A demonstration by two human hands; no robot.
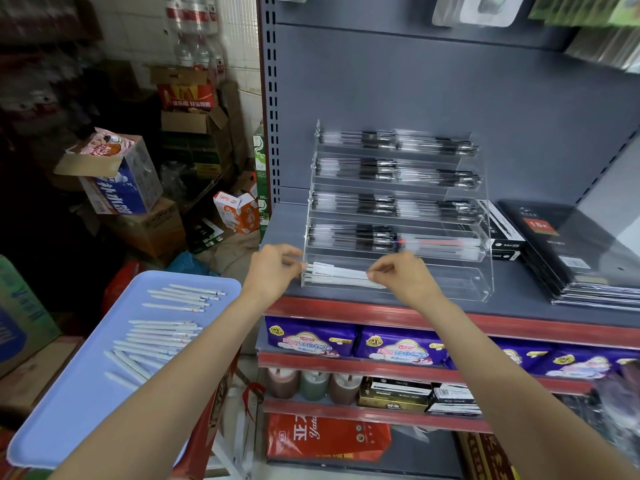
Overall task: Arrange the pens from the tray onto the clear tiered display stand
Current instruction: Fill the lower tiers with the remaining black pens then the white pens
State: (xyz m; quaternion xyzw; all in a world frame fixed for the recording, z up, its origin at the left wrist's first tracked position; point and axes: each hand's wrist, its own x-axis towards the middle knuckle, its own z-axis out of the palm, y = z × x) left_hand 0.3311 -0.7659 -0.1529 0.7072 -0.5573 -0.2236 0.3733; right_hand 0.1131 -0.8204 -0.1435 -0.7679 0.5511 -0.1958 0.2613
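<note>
A: Hands first. Where are they?

B: Both at the bottom tier of the clear acrylic stepped display stand (481, 271), centre of the frame. The left hand (272, 271) pinches the left ends of a small bundle of slim white plastic pens (341, 276), fingers curled tight. The right hand (403, 277) pinches the same bundle at its right part, fingertips close together.

A: And the bundle itself?

B: It lies lengthwise in the lowest trough, at its left half, almost level.

A: The tiers above?

B: Four glossy transparent steps hold rows of black-gripped clear-barrelled pens (377, 202), lying sideways. The fourth one down also has a pen with a red part (440, 242) on its right side. Motion blur softens the details.

A: The rest of the stock?

B: At lower left, a smooth pale-blue rectangular plastic tray (69, 393) with rounded corners carries more white tapered pens (156, 341) in loose clusters, partly behind the left forearm.

A: What supports the stand?

B: A matte grey metal shelf (519, 299) with a red front strip. Flat black notebooks (568, 247) are stacked just right of the stand.
</note>
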